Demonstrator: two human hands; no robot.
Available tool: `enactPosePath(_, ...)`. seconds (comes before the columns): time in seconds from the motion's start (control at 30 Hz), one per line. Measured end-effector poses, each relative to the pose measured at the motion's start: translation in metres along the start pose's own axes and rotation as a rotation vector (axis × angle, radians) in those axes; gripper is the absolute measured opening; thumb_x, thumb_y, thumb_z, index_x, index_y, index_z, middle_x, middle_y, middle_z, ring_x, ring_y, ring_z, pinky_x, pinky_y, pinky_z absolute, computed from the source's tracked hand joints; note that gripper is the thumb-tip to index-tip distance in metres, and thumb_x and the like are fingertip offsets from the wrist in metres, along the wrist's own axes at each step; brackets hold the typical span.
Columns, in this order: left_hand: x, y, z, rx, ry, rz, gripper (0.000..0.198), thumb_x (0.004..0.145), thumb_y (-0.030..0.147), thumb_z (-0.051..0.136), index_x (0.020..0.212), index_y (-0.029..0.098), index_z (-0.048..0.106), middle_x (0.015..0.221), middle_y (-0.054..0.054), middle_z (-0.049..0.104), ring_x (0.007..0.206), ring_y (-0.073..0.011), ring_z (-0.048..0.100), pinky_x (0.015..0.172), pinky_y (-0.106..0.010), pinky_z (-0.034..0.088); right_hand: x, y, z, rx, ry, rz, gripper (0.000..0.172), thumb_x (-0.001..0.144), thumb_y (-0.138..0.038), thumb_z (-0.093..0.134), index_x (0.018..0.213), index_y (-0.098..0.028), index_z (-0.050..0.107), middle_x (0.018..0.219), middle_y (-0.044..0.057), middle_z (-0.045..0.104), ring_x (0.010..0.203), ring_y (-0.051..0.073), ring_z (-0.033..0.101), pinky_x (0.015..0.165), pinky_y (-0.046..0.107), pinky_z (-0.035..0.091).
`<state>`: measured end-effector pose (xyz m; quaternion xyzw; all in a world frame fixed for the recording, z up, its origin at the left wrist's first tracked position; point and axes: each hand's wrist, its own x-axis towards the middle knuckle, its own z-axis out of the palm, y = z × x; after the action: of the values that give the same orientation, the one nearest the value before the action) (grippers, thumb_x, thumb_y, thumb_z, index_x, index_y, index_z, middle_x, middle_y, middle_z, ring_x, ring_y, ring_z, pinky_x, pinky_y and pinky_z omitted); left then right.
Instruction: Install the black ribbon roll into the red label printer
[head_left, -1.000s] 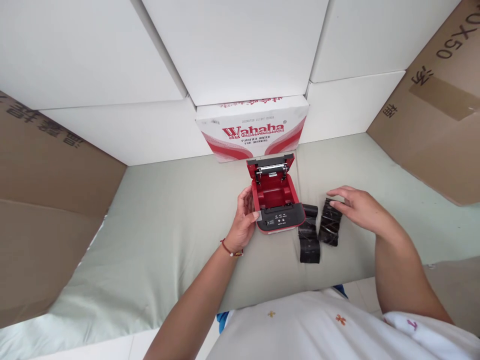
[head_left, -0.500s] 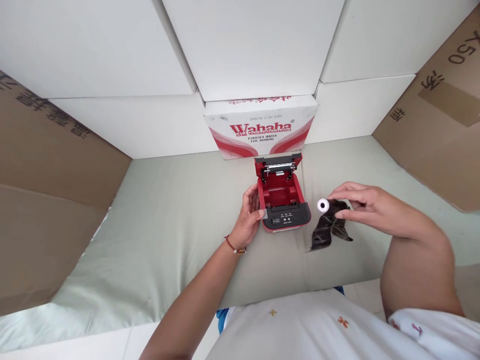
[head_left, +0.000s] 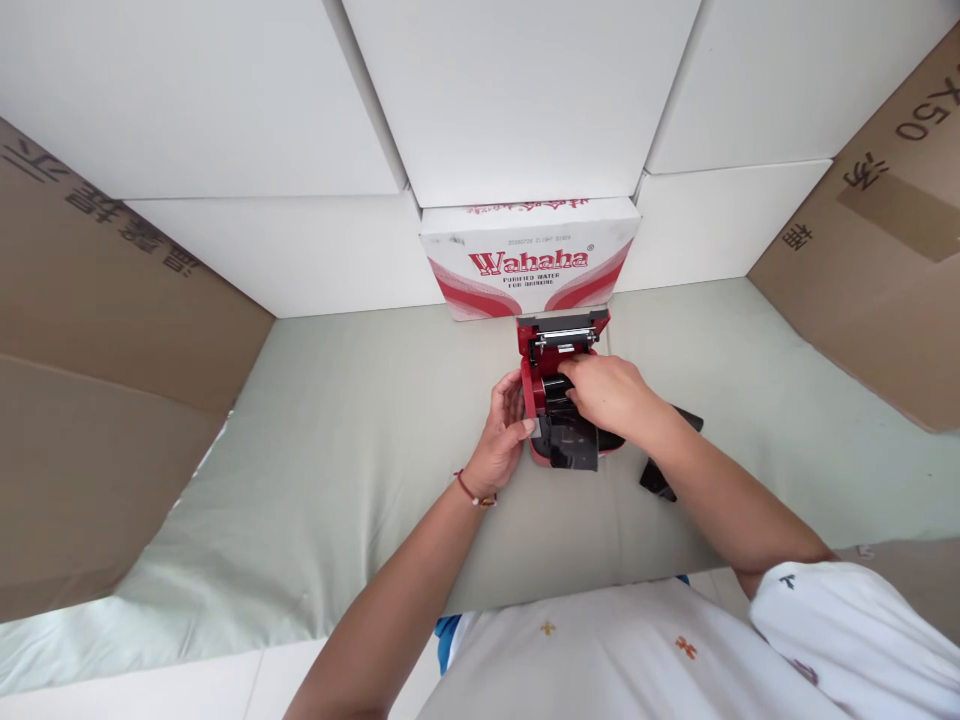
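Observation:
A small red and black receipt printer (head_left: 529, 392) stands on the cloth with its lid (head_left: 564, 326) raised. My left hand (head_left: 504, 438) holds its left side, thumb over the front corner and fingers along the wall. Inside the bay, my right hand (head_left: 611, 398) grips a black paper roll (head_left: 556, 386), its fingertips partly hidden. The roll's loose end (head_left: 574, 444) hangs over the front panel and covers most of the buttons. A separate-looking black piece (head_left: 658, 481) lies on the cloth, partly under my right forearm.
A Wahaha water carton (head_left: 531, 262) stands right behind the printer. White boxes (head_left: 285, 255) form a wall at the back. Brown cartons flank the pale green cloth (head_left: 360, 420) on the left (head_left: 112, 400) and right (head_left: 885, 290).
My right hand has moved left with the paper roll, from beside the printer into its bay. The roll's end now drapes over the front panel. My left hand keeps its hold.

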<state>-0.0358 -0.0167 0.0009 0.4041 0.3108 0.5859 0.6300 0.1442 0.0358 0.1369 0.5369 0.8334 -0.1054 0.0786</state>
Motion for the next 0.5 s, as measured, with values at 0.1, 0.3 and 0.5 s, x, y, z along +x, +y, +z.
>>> enactPosePath(0.1,0.001,0.000,0.000,0.004,-0.006,0.000,0.081,0.080,0.052,0.093,0.150,0.037,0.054,0.170,-0.006,0.050,0.163,-0.0340,0.041,0.136,-0.055,0.032,0.006,-0.004,-0.002,-0.012,0.028,0.034,0.036,0.101,-0.014,0.055,0.131,-0.019,0.075,0.136,0.018,0.077,0.109,0.034,0.078,0.079,0.037,0.055)
enactPosePath(0.3,-0.001,0.001,0.000,0.008,-0.012,0.000,0.080,0.081,0.050,0.092,0.150,0.037,0.054,0.170,-0.006,0.051,0.163,-0.0337,0.041,0.136,-0.055,0.033,0.001,-0.001,-0.001,0.068,0.093,-0.040,0.035,0.107,-0.023,0.058,0.138,-0.021,0.073,0.135,0.016,0.077,0.111,0.032,0.077,0.088,0.041,0.058)
enactPosePath(0.5,0.000,0.003,0.000,0.017,-0.012,0.014,0.078,0.082,0.049,0.092,0.149,0.036,0.056,0.168,-0.006,0.053,0.160,-0.0341,0.045,0.135,-0.056,0.035,-0.058,0.014,0.016,0.416,0.431,-0.582,0.024,0.112,-0.023,0.057,0.123,-0.020,0.078,0.125,0.010,0.083,0.111,0.026,0.075,0.099,0.044,0.064)
